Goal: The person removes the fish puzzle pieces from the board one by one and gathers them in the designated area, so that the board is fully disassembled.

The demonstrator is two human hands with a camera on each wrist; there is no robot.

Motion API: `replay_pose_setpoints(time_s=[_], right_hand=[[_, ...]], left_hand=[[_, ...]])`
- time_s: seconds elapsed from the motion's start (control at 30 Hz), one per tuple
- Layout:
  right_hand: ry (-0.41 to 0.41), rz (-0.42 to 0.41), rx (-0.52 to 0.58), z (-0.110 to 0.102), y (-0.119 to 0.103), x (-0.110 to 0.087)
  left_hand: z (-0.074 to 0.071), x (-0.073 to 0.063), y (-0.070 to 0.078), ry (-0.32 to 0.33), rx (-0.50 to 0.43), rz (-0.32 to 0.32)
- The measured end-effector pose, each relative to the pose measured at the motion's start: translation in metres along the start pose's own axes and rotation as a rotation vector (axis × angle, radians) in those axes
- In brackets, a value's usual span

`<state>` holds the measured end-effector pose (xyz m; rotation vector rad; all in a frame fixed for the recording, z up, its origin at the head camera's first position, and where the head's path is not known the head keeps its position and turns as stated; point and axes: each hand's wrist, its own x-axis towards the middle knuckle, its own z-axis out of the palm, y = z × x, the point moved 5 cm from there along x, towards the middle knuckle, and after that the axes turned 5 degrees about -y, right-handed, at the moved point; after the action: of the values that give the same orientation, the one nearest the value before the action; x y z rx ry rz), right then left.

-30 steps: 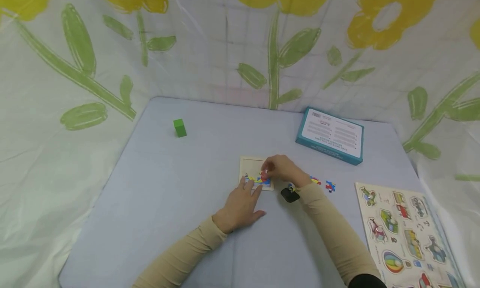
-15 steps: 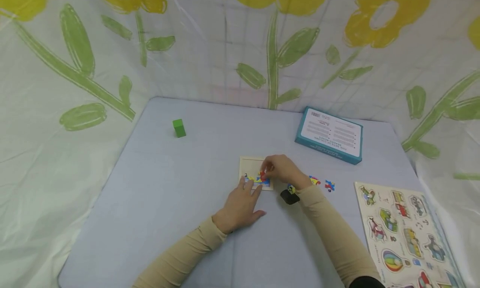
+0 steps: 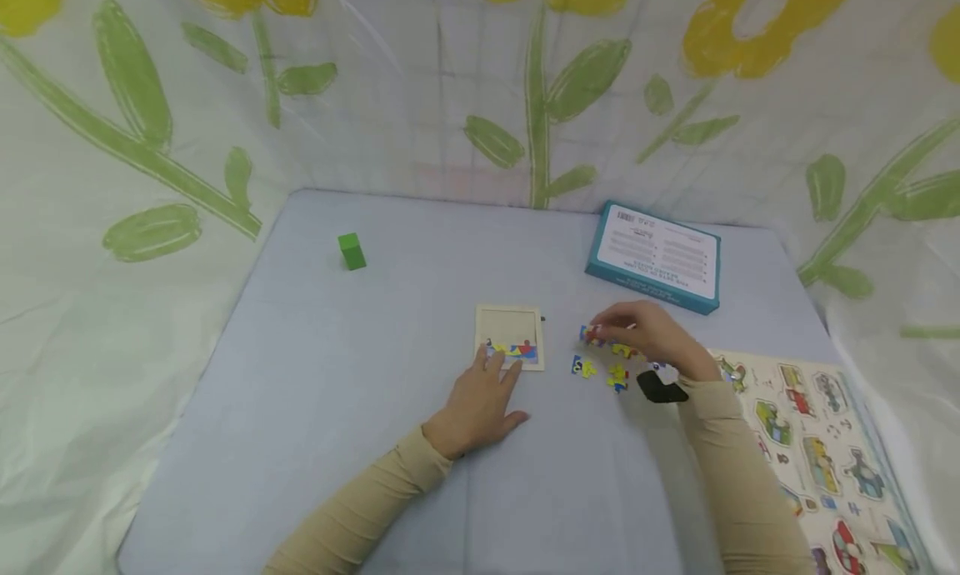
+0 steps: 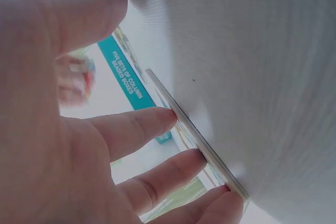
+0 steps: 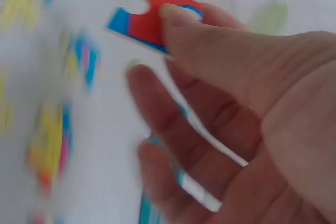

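Observation:
A small wooden puzzle tray [image 3: 510, 322] lies mid-table, with colourful pieces along its near side and bare wood beyond them. My left hand [image 3: 476, 404] rests at the tray's near edge, fingers extended; the left wrist view shows the fingertips against the tray's side [image 4: 197, 135]. To the right of the tray, my right hand [image 3: 648, 337] pinches a red and blue jigsaw piece [image 5: 148, 17] between thumb and forefinger, the other fingers loosely bent. Below and beside that hand lie several loose jigsaw pieces, among them a blue and yellow piece [image 3: 582, 367] and a mostly yellow piece [image 3: 618, 378].
A teal box [image 3: 656, 254] with a white label lies at the back right. On the right, a large wooden board of vehicle pictures [image 3: 823, 458] lies partly behind the right forearm. A green block [image 3: 352, 252] stands at the back left. A flower-painted curtain [image 3: 405, 108] hangs behind the table.
My right hand has left the tray and moved right to the loose pieces, where it now holds a jigsaw piece. A red piece stays at the tray's near right. The left hand keeps its place.

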<state>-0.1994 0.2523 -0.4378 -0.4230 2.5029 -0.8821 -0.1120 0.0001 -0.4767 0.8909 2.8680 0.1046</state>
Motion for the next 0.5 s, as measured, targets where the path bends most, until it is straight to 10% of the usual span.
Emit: replay_pose_setpoints(time_s=[0.5], right_hand=[[-0.243,0.177,0.07,-0.003,0.072,-0.065]], left_hand=[[-0.001,-0.001,-0.002,-0.01,-0.015,-0.001]])
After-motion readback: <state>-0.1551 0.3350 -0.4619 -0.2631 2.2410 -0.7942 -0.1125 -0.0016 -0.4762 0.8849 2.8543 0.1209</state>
